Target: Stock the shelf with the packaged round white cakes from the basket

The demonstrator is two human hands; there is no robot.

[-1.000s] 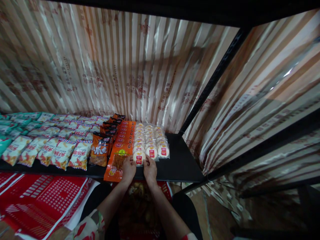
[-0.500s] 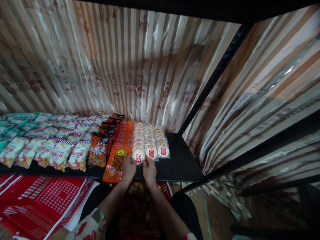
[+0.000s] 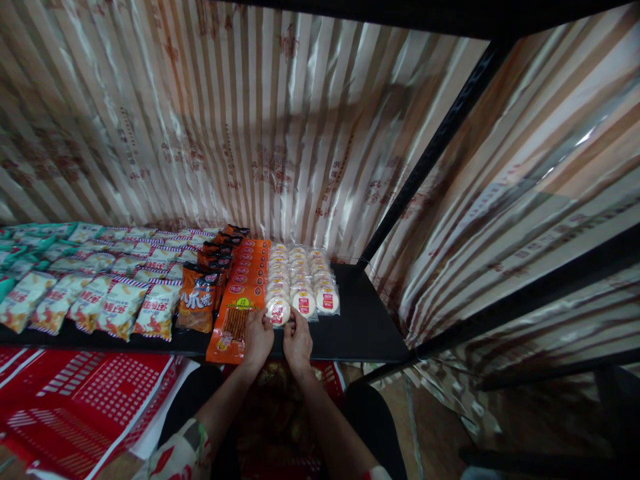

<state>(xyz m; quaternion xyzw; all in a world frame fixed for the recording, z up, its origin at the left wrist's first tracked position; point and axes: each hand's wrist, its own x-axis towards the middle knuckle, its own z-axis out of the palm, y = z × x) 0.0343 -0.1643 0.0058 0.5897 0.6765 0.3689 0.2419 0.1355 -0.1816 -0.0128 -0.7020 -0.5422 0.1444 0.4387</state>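
Both hands hold a round white packaged cracker (image 3: pixel 278 311) with a red label at the front of the left cracker row. My left hand (image 3: pixel 257 339) pinches its lower left edge, and my right hand (image 3: pixel 299 339) pinches its lower right edge. Two more rows of the same round packs stand to the right, with a front pack (image 3: pixel 303 303) in the middle row and another front pack (image 3: pixel 327 300) in the right row. Just left of my left hand lies an orange snack packet (image 3: pixel 233 327) with brown sticks showing through it.
Orange-and-black bags (image 3: pixel 196 300) and several white snack bags (image 3: pixel 123 308) line the black shelf (image 3: pixel 363 327) to the left. A red basket (image 3: pixel 85 400) is below the shelf on the left. A dark metal post (image 3: pixel 435 153) rises at the right, before striped sheeting (image 3: pixel 310 133).
Hardly anything differs. Both hands stay on the front left cracker pack, which has shifted very slightly; the view has tilted a little.
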